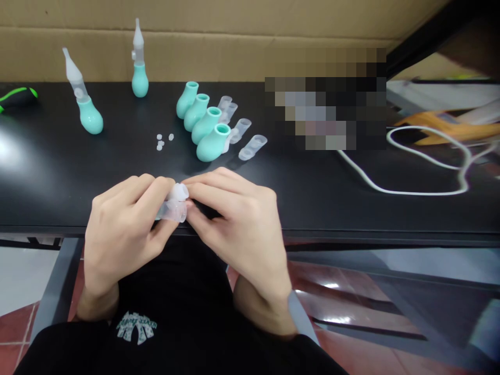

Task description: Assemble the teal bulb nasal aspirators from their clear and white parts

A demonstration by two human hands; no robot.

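Close to the table's front edge, my left hand (128,224) is closed round a clear plastic tube piece (177,211) with a short side port. My right hand (238,213) pinches at the right end of that same tube, thumb below and fingers above. Whether a smaller part sits between those fingertips is hidden. Beyond the hands stands a slanting row of several turquoise rubber bulbs (213,143) with open necks. Several more clear tube pieces (253,147) lie to their right. Small white discs (160,137) are scattered left of the bulbs.
Two assembled bulb aspirators with pointed tips, one upright (139,80) and one leaning (90,115), are at the back left. A green-and-black handle (19,98) lies far left. A white cable (414,192) loops at right. Cardboard (219,52) backs the black table (312,208).
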